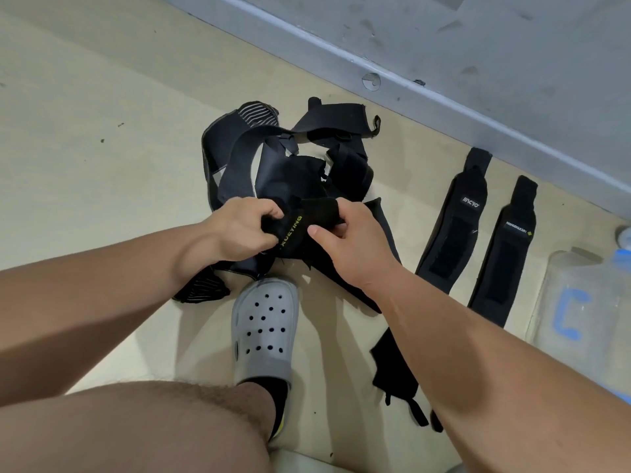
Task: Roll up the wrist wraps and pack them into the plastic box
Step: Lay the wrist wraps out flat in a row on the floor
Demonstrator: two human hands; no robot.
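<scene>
Head view, one camera only.

- Left hand (246,227) and right hand (348,240) both pinch one black wrist wrap (297,230) with yellow-green XUEYING lettering. Each hand's fingers are curled onto an end of it and the span between them is short. Likely the start of a roll: two close grips keep the band taut and its edges lined up.
- The wrap is held just above a tangled pile of black wraps (290,165), which spreads away from the fingertips and under both hands. Its other end appears to run down into the pile, so it may snag.
- Outward of the right hand, two wraps (454,227) (505,254) lie flat and side by side, apart from the pile, probably sorted out for rolling.
- Beyond those, well apart from the right hand, is the clear plastic box (546,295). No wraps can be seen in it.
- A grey clog (264,329) sits below the hands, touching the pile's near edge.
- Another wrap (392,370) lies under the right forearm.
- There is open floor outward of the left hand. The wall base (444,80) closes off the far side.
</scene>
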